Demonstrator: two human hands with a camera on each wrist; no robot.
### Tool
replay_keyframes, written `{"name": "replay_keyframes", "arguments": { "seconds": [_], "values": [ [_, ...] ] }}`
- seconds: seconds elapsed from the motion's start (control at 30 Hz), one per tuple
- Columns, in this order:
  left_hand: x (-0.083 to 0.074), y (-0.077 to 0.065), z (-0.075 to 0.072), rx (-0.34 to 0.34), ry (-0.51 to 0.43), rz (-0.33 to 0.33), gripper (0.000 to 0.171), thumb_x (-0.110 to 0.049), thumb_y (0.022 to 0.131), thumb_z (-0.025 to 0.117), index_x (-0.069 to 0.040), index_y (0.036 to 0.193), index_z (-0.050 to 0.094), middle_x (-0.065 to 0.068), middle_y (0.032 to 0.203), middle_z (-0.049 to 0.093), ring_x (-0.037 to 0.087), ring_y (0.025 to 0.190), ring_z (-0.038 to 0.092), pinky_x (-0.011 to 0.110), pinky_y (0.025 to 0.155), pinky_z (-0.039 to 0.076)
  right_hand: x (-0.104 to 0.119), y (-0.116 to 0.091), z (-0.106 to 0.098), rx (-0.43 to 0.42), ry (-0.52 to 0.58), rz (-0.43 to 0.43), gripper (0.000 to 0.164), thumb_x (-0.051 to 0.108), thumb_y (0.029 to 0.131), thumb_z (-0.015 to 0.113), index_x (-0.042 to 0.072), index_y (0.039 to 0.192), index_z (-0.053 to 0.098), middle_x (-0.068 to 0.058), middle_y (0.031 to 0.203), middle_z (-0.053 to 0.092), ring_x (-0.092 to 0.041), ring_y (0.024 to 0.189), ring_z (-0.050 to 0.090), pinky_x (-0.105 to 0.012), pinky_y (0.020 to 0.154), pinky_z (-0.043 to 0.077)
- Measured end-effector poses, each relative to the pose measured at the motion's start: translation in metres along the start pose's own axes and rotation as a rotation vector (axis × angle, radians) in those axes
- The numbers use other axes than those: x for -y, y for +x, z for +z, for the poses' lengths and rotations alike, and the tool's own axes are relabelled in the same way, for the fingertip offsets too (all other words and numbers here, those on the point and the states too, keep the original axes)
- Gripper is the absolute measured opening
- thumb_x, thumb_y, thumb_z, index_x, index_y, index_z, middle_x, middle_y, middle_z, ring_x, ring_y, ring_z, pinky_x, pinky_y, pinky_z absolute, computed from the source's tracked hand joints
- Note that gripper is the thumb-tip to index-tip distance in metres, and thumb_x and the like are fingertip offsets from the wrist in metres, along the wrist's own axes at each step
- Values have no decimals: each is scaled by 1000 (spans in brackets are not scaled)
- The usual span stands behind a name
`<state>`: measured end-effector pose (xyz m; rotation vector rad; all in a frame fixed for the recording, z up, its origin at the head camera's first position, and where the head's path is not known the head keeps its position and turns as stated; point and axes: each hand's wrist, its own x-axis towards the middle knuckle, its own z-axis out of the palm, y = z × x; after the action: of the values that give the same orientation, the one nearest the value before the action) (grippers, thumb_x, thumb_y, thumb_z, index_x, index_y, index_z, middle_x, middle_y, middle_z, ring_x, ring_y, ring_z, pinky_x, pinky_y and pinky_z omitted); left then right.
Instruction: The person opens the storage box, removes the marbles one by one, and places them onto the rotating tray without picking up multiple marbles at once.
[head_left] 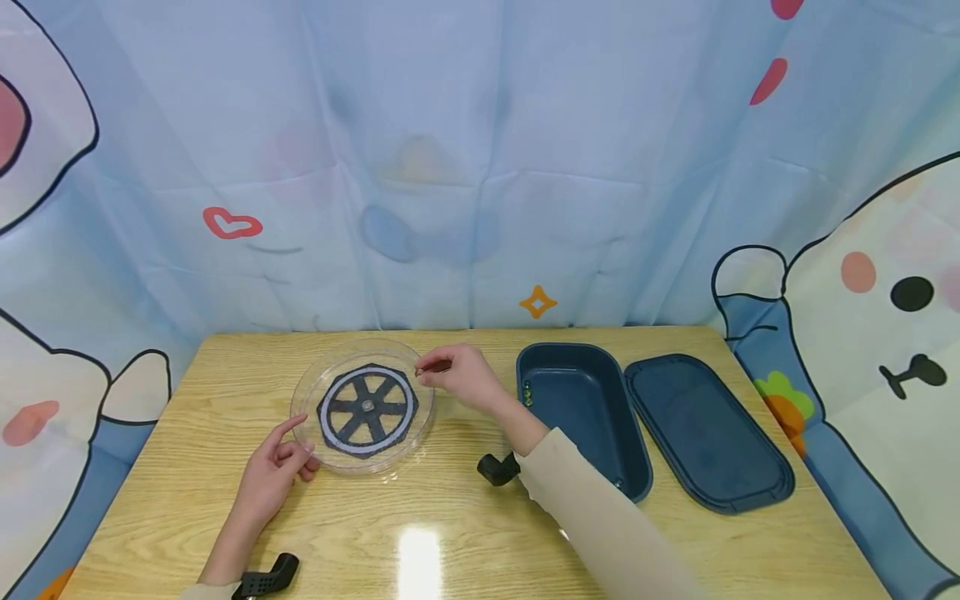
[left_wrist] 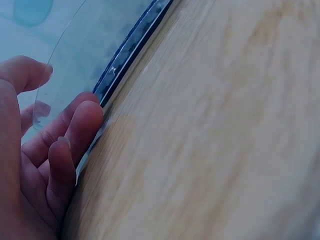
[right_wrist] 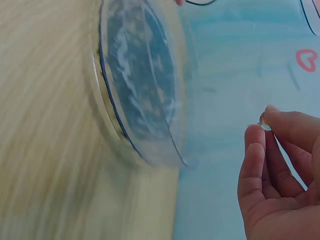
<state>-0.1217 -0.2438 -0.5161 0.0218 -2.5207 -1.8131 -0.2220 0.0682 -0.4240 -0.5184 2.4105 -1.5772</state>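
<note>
My right hand (head_left: 465, 375) pinches a small clear glass marble (right_wrist: 264, 122) between thumb and fingertips, above the right rim of a round clear plastic dish (head_left: 430, 408). Inside or under the dish shows a dark six-spoked wheel shape (head_left: 367, 407) with a pale ring. At the dish's left edge my left hand (head_left: 266, 471) touches the rim with index finger and thumb, the other fingers loosely bent. The left wrist view shows those fingers (left_wrist: 82, 125) against the clear side wall, close to the wooden tabletop.
To the right stands a dark blue rectangular box (head_left: 641, 450) with a few greenish marbles (head_left: 527, 393) along its left wall. Its matching lid (head_left: 712, 433) lies flat beside it. A printed curtain (head_left: 450, 167) hangs behind the wooden table (head_left: 360, 533).
</note>
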Motion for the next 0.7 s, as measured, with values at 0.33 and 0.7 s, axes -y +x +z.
{"name": "replay_keyframes", "arguments": {
  "seconds": [0.33,0.7],
  "values": [
    [6,2,0,-7,-1,3,50,-6,100,60,0,146,43,14,78,68,18,61,65,25,57,48,-4,0,29,69,27,-7,17,3,91,72,-1,107,74,-4,97,70,-15,86,65,-31,77,55],
    [7,1,0,-12,-6,5,49,-6,99,60,-1,145,44,15,77,68,18,61,64,25,57,49,-11,-1,38,75,-9,7,17,4,90,72,-2,107,74,-2,94,70,-13,82,64,-26,72,53]
  ]
}}
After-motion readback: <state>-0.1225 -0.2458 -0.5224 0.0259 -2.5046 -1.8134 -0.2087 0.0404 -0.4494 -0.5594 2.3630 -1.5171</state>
